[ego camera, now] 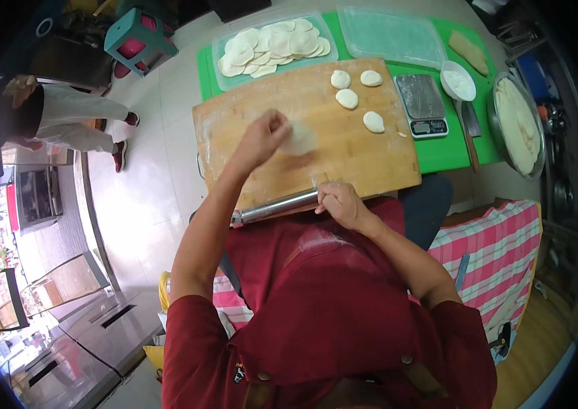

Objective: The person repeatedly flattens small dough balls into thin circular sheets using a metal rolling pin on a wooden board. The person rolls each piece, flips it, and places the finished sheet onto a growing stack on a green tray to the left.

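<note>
My left hand (269,134), raised over the wooden board (248,168), has its fingers curled at the edge of a thin, motion-blurred dough round (300,139). At the board's near edge, my right hand (340,202) is closed on the right end of a shiny metal rolling pin (278,205). Several small flattened dough pieces (346,98) lie on the board's right half, with a tiny scrap of dough (402,135) near the right edge. Beyond the board, a translucent tray (221,76) holds many overlapping dough rounds (279,45).
On the green table (434,158) are a digital scale (421,102), a white bowl of flour (457,82), a cleaver (469,122) and a floured translucent lid or tray (393,33). A metal basin (496,110) of dough stands at right. Another person (74,117) stands at left, near a stool (138,41).
</note>
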Available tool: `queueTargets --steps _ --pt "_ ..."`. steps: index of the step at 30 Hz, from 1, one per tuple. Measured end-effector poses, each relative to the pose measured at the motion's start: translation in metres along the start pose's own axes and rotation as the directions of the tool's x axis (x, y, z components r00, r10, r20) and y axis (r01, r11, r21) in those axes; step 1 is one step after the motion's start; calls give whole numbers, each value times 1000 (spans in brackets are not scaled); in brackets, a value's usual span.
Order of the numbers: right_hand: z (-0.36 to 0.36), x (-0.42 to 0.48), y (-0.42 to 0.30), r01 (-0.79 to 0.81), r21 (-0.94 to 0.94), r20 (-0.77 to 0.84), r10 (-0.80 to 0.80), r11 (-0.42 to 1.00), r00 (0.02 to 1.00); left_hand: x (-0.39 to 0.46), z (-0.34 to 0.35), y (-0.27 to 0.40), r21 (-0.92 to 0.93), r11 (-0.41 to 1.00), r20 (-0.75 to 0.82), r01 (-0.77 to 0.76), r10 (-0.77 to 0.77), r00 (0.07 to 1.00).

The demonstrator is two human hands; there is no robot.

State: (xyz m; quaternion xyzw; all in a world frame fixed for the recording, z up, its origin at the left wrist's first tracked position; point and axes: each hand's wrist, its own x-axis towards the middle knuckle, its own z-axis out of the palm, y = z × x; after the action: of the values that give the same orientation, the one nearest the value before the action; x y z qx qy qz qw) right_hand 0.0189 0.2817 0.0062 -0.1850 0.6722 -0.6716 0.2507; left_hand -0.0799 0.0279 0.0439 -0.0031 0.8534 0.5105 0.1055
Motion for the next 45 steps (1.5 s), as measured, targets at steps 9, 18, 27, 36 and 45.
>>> queueTargets --steps 9,18,27,36,45 --pt "1 0 -8 -10 22 -4 10 1000 1000 150 -31 -30 -643 712 -267 281 -553 789" --pt "-6 9 -2 27 -107 7 -26 994 1000 128 132 10 433 788 -5 -438 488 873" --pt "-1 1 6 6 -20 12 -6 1000 1000 16 96 -37 631 552 154 -545 600 785" --pt "-1 9 1 -72 43 -25 73 996 997 13 -29 -121 702 712 -367 0 361 857" --pt "0 0 -1 -69 25 -16 69 997 997 3 72 -79 625 689 -89 -367 530 844"
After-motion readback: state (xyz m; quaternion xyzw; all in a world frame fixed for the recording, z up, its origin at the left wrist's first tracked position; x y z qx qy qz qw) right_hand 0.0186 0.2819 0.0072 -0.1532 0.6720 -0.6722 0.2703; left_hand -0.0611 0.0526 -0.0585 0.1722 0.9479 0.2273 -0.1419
